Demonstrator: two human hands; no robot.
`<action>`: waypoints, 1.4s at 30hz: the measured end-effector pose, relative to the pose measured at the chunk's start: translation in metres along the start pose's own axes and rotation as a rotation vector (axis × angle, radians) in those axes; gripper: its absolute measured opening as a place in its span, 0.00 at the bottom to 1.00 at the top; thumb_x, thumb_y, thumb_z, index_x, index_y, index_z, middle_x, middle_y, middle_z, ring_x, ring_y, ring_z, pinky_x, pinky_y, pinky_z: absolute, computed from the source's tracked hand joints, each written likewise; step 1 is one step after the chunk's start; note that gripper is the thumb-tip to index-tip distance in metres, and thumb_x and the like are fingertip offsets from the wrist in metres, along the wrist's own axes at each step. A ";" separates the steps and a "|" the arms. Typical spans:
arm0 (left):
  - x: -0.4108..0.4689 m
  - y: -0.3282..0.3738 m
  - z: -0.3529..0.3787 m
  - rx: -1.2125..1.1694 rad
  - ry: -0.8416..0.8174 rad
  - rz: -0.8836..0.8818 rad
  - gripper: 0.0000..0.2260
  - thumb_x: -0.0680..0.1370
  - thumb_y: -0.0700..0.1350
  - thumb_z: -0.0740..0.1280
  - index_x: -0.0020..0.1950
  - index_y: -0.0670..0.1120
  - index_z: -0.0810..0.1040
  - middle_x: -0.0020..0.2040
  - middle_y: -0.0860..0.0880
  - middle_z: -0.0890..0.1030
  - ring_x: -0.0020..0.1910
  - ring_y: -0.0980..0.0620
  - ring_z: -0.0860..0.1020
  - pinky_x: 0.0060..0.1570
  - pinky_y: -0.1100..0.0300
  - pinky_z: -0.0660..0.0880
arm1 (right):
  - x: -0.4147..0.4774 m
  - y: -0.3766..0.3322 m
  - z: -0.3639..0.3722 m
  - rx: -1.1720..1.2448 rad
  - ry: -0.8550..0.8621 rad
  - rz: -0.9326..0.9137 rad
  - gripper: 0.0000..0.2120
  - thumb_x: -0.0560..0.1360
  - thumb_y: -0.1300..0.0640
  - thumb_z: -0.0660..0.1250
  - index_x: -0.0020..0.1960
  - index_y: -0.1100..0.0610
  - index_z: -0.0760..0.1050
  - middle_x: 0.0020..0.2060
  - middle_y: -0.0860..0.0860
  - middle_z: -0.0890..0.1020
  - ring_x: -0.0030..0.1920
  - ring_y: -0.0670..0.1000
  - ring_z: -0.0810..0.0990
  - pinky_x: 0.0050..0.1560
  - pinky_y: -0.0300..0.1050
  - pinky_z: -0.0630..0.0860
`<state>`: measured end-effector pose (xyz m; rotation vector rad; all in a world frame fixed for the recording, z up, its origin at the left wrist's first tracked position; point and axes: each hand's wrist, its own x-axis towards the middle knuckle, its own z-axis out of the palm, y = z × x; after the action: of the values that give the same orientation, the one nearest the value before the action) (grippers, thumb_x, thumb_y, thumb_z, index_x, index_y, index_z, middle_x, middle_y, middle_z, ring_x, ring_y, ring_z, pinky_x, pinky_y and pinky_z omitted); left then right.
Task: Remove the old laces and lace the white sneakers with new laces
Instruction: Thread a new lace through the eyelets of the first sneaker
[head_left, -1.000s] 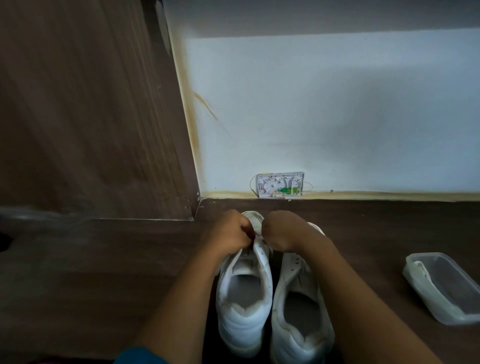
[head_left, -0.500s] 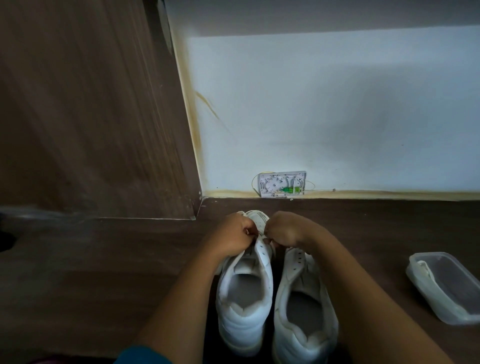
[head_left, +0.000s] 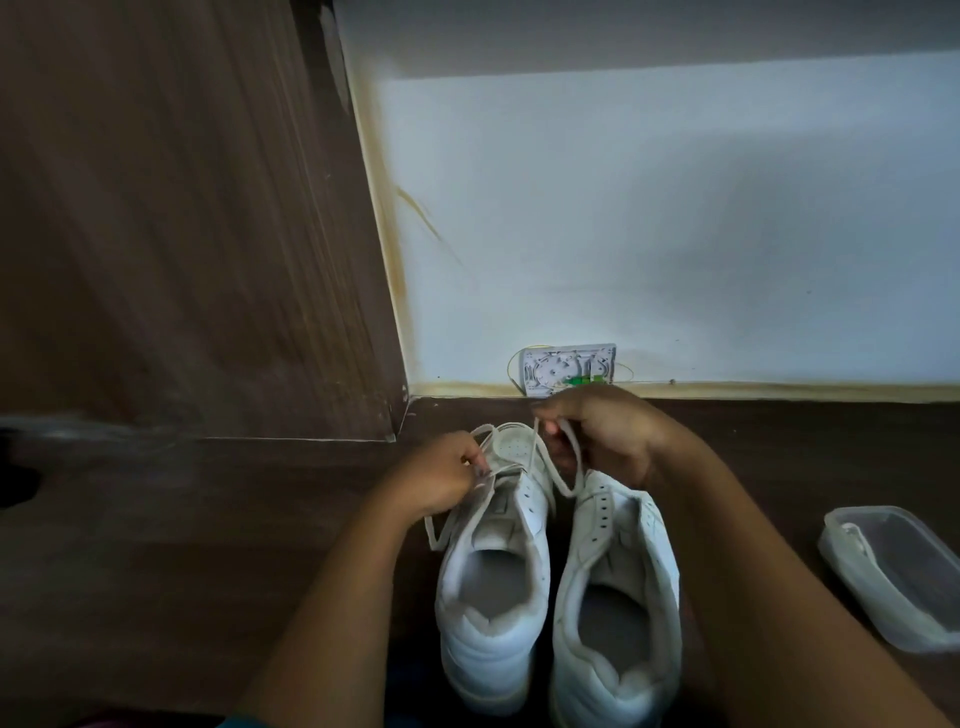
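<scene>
The lace (head_left: 544, 448) is thin, flat, pale cord: very light, limp and a little slick, so it likely sags and twists as soon as tension drops. It probably handles best pinched close to the eyelet being worked, or at the stiff tip when threading. It runs across the toe end of the left sneaker (head_left: 488, 660), apparently through the lowest eyelets only, with one loop hanging over the gap between the shoes and another slack loop trailing on the floor (head_left: 156, 597) at the shoe's outer side. Whether it is the old or the new lace I cannot tell.

The left hand (head_left: 441, 480) has a closed grip, fingertips pinching the strand by the toe eyelets. The right hand (head_left: 602, 441) is raised beyond the toes, its grip curled round the lifted strand.

The right sneaker (head_left: 618, 691) stands just beside, unlaced, eyelets bare. Both are white, soft-collared and slightly scuffed. A clear plastic tub (head_left: 893, 577) lies well apart on the right.
</scene>
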<state>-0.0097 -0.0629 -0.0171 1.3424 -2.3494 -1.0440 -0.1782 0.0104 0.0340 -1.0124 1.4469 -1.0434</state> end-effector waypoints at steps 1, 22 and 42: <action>-0.001 -0.001 -0.002 -0.035 0.001 -0.010 0.09 0.76 0.36 0.63 0.40 0.49 0.75 0.37 0.51 0.74 0.37 0.53 0.72 0.37 0.60 0.67 | -0.001 -0.002 0.000 0.102 -0.023 -0.044 0.19 0.75 0.61 0.63 0.25 0.55 0.71 0.28 0.52 0.71 0.28 0.50 0.68 0.32 0.41 0.66; -0.023 0.038 -0.026 -1.170 0.115 0.153 0.14 0.74 0.46 0.66 0.28 0.46 0.73 0.25 0.49 0.67 0.24 0.53 0.64 0.30 0.60 0.69 | -0.027 -0.045 0.009 0.648 -0.065 -0.270 0.06 0.60 0.61 0.71 0.26 0.56 0.77 0.32 0.53 0.78 0.36 0.49 0.77 0.48 0.45 0.70; -0.029 0.025 -0.031 -0.022 0.089 -0.136 0.07 0.72 0.44 0.67 0.42 0.40 0.77 0.35 0.44 0.75 0.34 0.49 0.73 0.35 0.57 0.69 | -0.021 -0.033 0.024 -0.394 0.093 -0.216 0.07 0.71 0.67 0.68 0.45 0.58 0.81 0.35 0.52 0.85 0.27 0.46 0.74 0.29 0.37 0.67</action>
<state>0.0066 -0.0458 0.0262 1.5255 -2.2033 -1.0212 -0.1498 0.0199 0.0694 -1.4430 1.6877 -0.9869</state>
